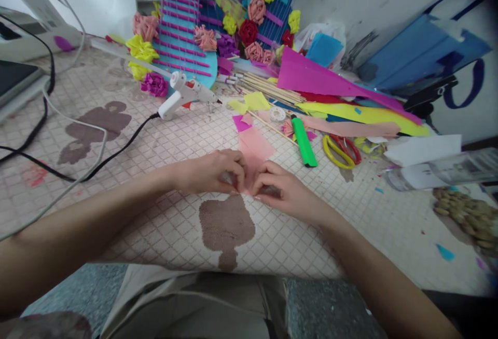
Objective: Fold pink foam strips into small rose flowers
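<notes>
A pink piece of paper [253, 163] lies between my hands at the middle of the table. My left hand [218, 172] pinches its lower left edge, fingers pressed together. On the other side, my right hand [283, 189] pinches the lower right edge. The fingertips of both hands are close together, and the paper's near edge is partly hidden by them. More pink paper [260, 143] lies just beyond, with a small magenta piece [241, 123] and yellow pieces [256, 101] farther back.
A white glue gun [182, 95] with a black cord lies at the back left. A green cutter [304, 141], yellow-handled scissors [337, 153] and a clear bottle [443, 170] are to the right. Paper flowers [143, 51], sticks [268, 87] and coloured sheets [330, 79] fill the back.
</notes>
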The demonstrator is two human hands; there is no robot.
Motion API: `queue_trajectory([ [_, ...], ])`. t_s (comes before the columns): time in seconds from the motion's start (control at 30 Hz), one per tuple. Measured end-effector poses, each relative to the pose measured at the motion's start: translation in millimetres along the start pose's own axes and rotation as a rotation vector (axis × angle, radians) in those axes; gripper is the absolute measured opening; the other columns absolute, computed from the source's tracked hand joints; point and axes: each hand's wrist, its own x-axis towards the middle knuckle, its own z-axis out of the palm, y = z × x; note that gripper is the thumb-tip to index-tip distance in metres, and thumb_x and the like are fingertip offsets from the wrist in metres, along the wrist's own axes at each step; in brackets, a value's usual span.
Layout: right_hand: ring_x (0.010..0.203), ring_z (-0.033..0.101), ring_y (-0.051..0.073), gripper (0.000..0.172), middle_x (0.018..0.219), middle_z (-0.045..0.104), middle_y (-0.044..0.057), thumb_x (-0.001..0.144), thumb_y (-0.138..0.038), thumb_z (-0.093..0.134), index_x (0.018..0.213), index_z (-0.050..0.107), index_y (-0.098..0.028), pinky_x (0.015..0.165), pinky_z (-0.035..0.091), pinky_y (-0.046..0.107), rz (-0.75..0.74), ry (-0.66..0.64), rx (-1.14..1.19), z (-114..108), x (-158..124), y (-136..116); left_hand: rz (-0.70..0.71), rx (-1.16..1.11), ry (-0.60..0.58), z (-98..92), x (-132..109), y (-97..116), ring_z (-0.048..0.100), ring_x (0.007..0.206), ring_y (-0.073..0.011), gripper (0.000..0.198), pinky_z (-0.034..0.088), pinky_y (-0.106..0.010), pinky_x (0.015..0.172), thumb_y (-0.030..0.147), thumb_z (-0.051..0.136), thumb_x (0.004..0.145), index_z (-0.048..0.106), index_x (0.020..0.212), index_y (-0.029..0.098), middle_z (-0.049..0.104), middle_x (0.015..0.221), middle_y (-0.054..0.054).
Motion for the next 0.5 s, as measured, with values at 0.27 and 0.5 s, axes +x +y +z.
queue_trajectory([
  [0.27, 0.093, 0.053, 0.016, 0.012, 0.095, 0.050, 0.002, 0.079, -0.009, 0.061, 0.085, 0.059, -0.020, 0.078, 0.047, 0.029, 0.041, -0.018, 0.020, -5.3, -2.0, 3.9, 0.032, -0.044, -0.037, -6.6, 0.1, -3.3, 0.056, 0.092, -0.0155, 0.009, 0.043, -0.027, 0.081, 0.009, 0.065, 0.075, 0.063, 0.080, 0.016, 0.059, 0.097, -0.004],
  [0.5, 0.087, 0.054, 0.015, 0.014, 0.092, 0.052, 0.002, 0.082, -0.007, 0.053, 0.084, 0.058, -0.020, 0.073, 0.044, 0.028, 0.017, 0.033, -0.051, -6.4, -2.3, 4.3, 0.028, -0.047, -0.013, -8.7, 1.1, -0.8, 0.056, 0.090, -0.0151, 0.027, 0.044, -0.025, 0.080, 0.005, 0.064, 0.070, 0.060, 0.095, 0.017, 0.060, 0.095, -0.002],
])
